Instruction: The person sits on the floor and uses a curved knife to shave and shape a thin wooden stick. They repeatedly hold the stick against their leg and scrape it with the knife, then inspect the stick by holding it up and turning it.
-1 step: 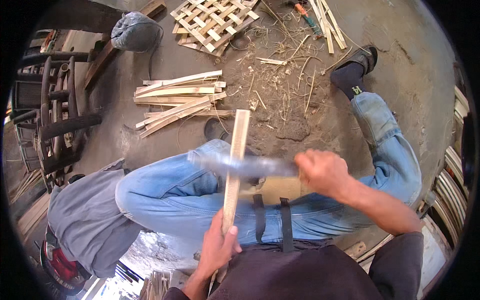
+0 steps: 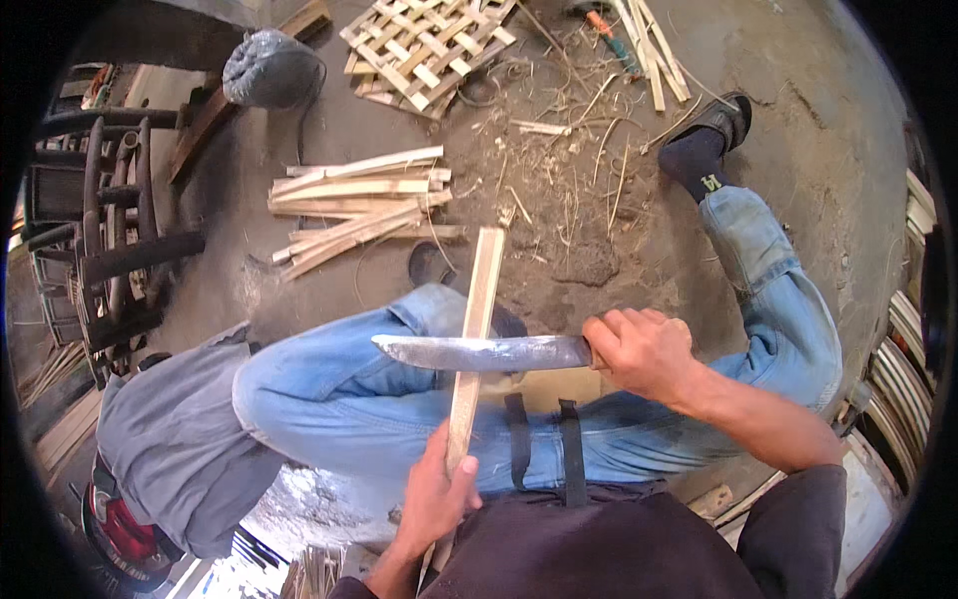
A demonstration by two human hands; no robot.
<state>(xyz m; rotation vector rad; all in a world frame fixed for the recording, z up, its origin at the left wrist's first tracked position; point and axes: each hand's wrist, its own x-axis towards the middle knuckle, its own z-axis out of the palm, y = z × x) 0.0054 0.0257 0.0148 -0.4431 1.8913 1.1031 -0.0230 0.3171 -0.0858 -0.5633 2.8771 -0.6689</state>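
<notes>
My left hand (image 2: 437,496) is closed around the lower end of a pale bamboo strip (image 2: 483,280), close to my waist. The strip points up and away from me, above my bent leg. In my right hand (image 2: 644,349) is the wooden handle of a large knife (image 2: 539,352), gripped in a fist. Its long metal blade lies crosswise over the middle of the strip, tip to the left. Whether the edge bites into the strip, I cannot tell. A tan pad (image 2: 559,391) with dark straps rests on my thigh, partly behind the blade.
Cut bamboo strips (image 2: 349,188) lie piled on the floor ahead. Beyond them are a woven bamboo panel (image 2: 429,50), loose shavings (image 2: 569,170) and an orange-and-green handled tool (image 2: 611,42). Dark wooden chairs (image 2: 120,220) stand at left; a grey plastic bundle (image 2: 271,68) sits at far left.
The knife, blurred by motion before, now shows sharply, its blade slightly nearer to me. The strip's far end has shifted slightly to the right. My left hand stays in about the same place.
</notes>
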